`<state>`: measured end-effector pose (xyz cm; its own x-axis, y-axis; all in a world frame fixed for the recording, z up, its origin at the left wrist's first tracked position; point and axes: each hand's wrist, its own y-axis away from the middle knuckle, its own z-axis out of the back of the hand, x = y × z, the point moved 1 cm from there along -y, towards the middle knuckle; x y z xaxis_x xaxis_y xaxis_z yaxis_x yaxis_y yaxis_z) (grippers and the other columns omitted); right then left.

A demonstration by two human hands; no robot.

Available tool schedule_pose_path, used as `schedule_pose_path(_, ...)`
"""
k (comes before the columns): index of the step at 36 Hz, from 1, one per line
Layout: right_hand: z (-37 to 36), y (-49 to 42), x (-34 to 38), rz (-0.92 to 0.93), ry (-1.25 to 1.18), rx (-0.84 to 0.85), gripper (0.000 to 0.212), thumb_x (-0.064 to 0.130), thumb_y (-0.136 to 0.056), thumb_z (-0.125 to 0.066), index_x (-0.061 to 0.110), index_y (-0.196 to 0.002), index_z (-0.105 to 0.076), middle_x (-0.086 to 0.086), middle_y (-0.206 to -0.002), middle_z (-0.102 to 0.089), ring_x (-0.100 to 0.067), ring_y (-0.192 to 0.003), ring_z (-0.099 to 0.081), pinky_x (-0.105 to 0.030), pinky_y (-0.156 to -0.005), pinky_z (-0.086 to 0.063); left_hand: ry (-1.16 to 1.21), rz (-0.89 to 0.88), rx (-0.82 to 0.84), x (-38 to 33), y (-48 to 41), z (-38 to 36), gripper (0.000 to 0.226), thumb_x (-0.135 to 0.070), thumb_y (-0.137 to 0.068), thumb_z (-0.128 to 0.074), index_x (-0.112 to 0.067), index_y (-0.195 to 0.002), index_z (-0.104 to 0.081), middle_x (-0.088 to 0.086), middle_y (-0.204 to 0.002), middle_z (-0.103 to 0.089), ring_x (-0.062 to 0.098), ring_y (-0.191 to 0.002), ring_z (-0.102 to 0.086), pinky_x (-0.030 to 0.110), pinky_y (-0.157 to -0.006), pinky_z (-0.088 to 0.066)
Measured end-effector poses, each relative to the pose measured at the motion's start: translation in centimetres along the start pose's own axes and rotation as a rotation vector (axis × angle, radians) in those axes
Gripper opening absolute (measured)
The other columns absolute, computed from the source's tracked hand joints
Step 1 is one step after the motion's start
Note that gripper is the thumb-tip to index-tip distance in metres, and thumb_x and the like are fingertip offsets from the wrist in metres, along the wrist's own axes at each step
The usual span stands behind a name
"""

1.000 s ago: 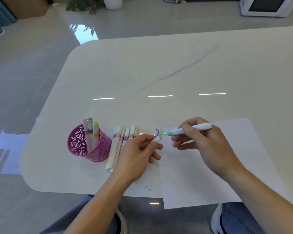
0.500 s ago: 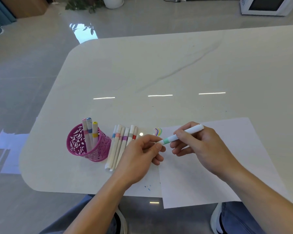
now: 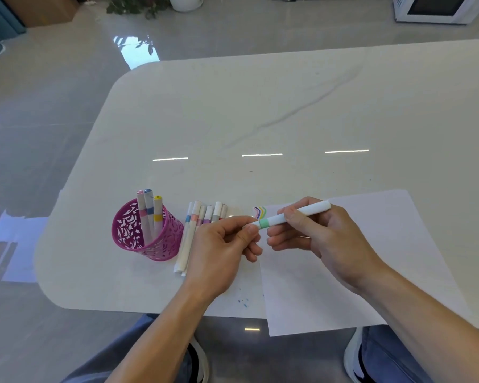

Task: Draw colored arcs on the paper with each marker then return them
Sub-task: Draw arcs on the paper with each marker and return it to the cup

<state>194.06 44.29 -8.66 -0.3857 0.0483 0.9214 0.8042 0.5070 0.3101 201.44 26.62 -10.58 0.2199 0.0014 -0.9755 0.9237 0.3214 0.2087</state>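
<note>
Head view: marker (image 3: 293, 215), likely light, stiff and slick, hangs over the left edge of the paper (image 3: 371, 272); your right hand (image 3: 324, 239) pinches its barrel, your left hand (image 3: 219, 244) pinches the tip end. Grip mid-barrel, I'd say.

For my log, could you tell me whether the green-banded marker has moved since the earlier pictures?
Yes: the green-banded marker shifted left, toward the left hand, ending just below the drawn arcs.
</note>
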Motion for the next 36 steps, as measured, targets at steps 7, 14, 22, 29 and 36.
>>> schedule_pose_path(7,-0.1,0.4,-0.1,-0.012,-0.019,0.028,0.037,0.031,-0.092,-0.067,-0.003,-0.105,-0.070,-0.025,-0.093,-0.078,-0.041,-0.089,-0.078,-0.039,-0.078,-0.065,-0.007,-0.020,-0.036,0.1,0.7,-0.1,0.013,-0.005,-0.094,-0.064,-0.009,-0.101,-0.074,0.007,-0.067,-0.070,0.017,-0.055,-0.067,0.022,-0.056,-0.054)
schedule_pose_path(14,0.5,-0.3,0.5,-0.076,-0.105,0.027,0.035,0.029,-0.090,-0.071,0.000,-0.108,-0.077,-0.026,-0.099,-0.078,-0.036,-0.093,-0.078,-0.035,-0.079,-0.064,-0.019,-0.032,0.025,-1.4,-0.2,0.7,0.011,-0.012,-0.094,-0.066,-0.012,-0.102,-0.074,0.010,-0.078,-0.072,0.021,-0.068,-0.072,0.025,-0.066,-0.057)
schedule_pose_path(22,1.1,-0.5,0.0,-0.087,0.198,-0.062,0.016,0.021,-0.093,-0.076,0.009,-0.104,-0.077,-0.011,-0.088,-0.080,-0.024,-0.080,-0.078,-0.029,-0.074,-0.065,0.214,-0.048,-0.120,-2.2,-0.3,2.3,0.012,-0.017,-0.089,-0.071,-0.014,-0.100,-0.075,0.008,-0.086,-0.072,0.022,-0.078,-0.068,0.036,-0.075,-0.056)
schedule_pose_path(29,1.3,-1.1,-0.8,-0.070,0.617,-0.128,0.004,0.025,-0.100,-0.067,0.025,-0.104,-0.066,0.008,-0.079,-0.079,-0.010,-0.067,-0.075,-0.032,-0.073,-0.060,0.244,-0.222,-0.301,-3.4,0.2,3.9,0.023,-0.027,-0.089,-0.071,-0.013,-0.108,-0.073,0.005,-0.108,-0.074,0.023,-0.104,-0.070,0.036,-0.090,-0.056)
schedule_pose_path(36,1.1,-1.1,-1.5,-0.108,0.966,-0.088,0.010,0.037,-0.100,-0.060,0.034,-0.109,-0.059,0.013,-0.084,-0.073,-0.010,-0.083,-0.070,-0.030,-0.067,-0.051,-0.321,-0.729,-0.536,-5.4,1.4,6.1,0.022,-0.015,-0.103,-0.056,-0.013,-0.123,-0.064,0.000,-0.108,-0.069,0.025,-0.104,-0.069,0.038,-0.083,-0.058)
